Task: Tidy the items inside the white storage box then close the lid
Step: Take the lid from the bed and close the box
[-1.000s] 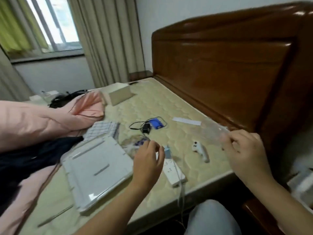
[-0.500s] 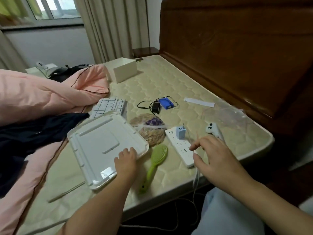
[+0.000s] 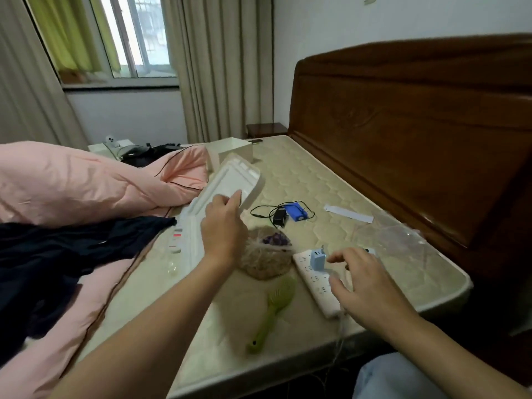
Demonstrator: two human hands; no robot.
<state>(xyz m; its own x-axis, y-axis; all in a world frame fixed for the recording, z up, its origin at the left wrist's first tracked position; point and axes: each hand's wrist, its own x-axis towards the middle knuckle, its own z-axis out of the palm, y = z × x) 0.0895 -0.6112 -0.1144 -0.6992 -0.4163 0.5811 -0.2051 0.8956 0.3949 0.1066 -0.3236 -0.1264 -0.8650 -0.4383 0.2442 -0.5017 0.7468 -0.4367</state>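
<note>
My left hand [image 3: 223,231] grips the near edge of the flat white lid [image 3: 230,182] and holds it tilted up off the mattress. Beneath its left edge show small labelled items [image 3: 176,240], too blurred to name. My right hand [image 3: 362,286] hovers with fingers spread over the white power strip [image 3: 312,279], which has a light blue plug adapter [image 3: 317,257] in it. A cream-white open box [image 3: 234,151] stands at the far side of the mattress, behind the lid. A woven pouch [image 3: 264,260] and a green hairbrush [image 3: 273,309] lie between my hands.
A blue device [image 3: 295,212] with a black adapter [image 3: 279,217] and cable, a white paper strip [image 3: 348,213] and a clear plastic bag [image 3: 394,240] lie toward the wooden headboard [image 3: 417,139]. A pink quilt [image 3: 72,182] and dark clothing [image 3: 57,254] fill the left.
My left hand has taken the lid by its edge and raised it from lying flat to tilted. My right hand has let go of the clear bag and come down over the power strip.
</note>
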